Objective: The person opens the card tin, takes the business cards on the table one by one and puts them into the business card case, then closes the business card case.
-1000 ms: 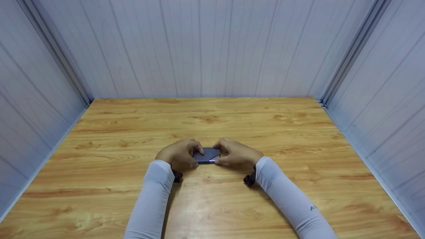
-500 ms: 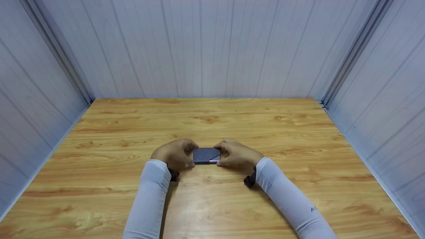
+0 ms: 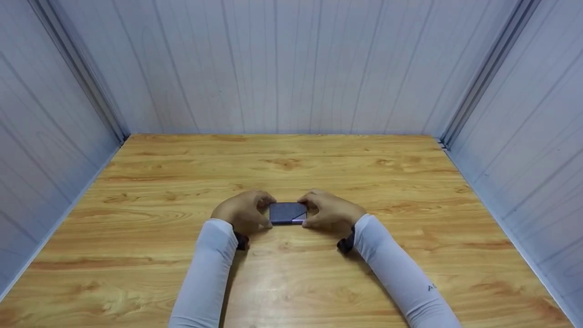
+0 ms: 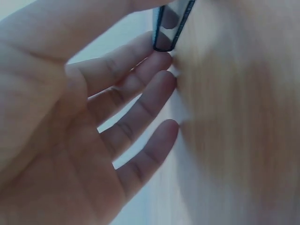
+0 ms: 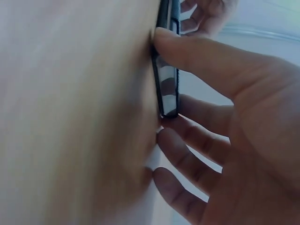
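A small flat dark grey card case (image 3: 287, 213) lies on the wooden table, its long side running left to right. A diagonal line cuts its near right corner, where a shiny strip shows. My left hand (image 3: 244, 212) pinches the left end, thumb on the near side and a finger on the far side. My right hand (image 3: 334, 211) holds the right end the same way. In the right wrist view, the thumb presses the case's edge beside its mirror-like end face (image 5: 168, 89). The remaining left fingers (image 4: 157, 96) are spread, tips near the tabletop.
The wood-grain table (image 3: 291, 278) meets a pale panelled wall (image 3: 282, 68) at the back. More panels stand along the left and right sides. Dark wrist straps (image 3: 242, 241) show below the light sleeves.
A second ago a left finger lay on top of the case; the left hand then drew back to the left end. Since then both hands and the case have shifted slightly right.
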`<state>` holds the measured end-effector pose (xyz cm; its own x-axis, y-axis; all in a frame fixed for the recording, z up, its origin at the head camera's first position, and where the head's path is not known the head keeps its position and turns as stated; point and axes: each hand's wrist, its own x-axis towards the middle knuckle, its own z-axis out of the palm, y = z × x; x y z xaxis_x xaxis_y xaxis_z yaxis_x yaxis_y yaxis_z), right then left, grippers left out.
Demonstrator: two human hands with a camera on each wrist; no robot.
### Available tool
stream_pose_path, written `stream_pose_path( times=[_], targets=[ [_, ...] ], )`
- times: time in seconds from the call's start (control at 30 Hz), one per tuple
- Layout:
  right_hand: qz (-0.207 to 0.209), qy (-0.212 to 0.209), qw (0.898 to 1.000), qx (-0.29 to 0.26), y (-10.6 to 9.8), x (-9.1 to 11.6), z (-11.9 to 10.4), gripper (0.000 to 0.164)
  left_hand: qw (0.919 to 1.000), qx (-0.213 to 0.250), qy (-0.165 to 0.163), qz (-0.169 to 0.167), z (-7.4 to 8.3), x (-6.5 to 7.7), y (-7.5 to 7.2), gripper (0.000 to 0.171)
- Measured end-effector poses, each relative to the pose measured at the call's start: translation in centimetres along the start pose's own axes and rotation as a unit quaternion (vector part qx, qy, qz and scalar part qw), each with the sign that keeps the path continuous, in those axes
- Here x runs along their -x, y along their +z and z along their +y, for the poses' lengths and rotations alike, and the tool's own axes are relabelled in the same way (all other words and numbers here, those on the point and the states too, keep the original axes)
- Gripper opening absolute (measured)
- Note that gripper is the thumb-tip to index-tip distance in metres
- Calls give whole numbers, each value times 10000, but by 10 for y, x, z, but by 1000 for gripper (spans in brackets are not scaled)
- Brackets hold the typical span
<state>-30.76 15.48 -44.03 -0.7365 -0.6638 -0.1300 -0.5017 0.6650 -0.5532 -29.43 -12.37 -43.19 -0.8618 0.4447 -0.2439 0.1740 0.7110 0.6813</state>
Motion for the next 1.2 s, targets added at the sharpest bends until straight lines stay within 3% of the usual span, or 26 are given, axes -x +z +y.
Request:
stream_pose_path(
  times=[0.2,0.43,1.2],
  targets=[
    [-233,307,9990,-243,-11,8,6,60,9990,-377,258,7,10,-5,11,69],
    [-365,408,9981,-292,-19,13,17,59,9972,-660,310,171,21,-9,22,67],
    [-362,277,9983,-356,-24,16,21,60,9938,-790,711,314,22,-12,25,64]
  ],
)
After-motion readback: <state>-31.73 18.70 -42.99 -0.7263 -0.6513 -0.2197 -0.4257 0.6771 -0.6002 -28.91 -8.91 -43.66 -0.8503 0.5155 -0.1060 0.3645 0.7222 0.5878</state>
